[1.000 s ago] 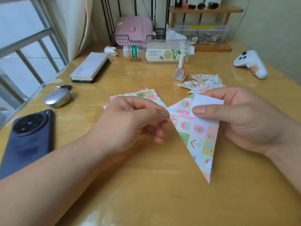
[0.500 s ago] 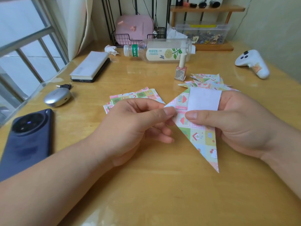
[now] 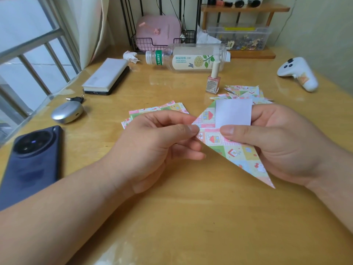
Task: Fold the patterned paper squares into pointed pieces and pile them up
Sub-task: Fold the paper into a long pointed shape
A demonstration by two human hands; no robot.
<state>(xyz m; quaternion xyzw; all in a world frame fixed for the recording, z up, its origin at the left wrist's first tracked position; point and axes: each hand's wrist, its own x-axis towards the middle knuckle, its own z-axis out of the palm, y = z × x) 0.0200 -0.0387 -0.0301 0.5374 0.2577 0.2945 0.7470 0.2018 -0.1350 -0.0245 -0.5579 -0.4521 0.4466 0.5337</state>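
Paper piece: the patterned triangle (image 3: 235,150) is held above the counter (image 3: 191,217) between both hands, with a white flap (image 3: 233,113) turned down at its far edge.
Long axis: it runs from the far flap end to a sharp tip near and right.
Left hand (image 3: 156,142): thumb and forefinger pinch the left corner.
Right hand (image 3: 282,142): its thumb presses just below the flap, fingers (image 3: 267,115) curled behind, grasping the piece.
Next crease: probably the flap; the right thumb sits nearest.
Pile of pointed pieces (image 3: 246,92): far right, beyond the right hand.
Unfolded squares (image 3: 158,109): behind the left hand.

Stack of paper squares (image 3: 158,109) partly behind the left hand (image 3: 152,146); phone (image 3: 32,165) partly off the left edge.
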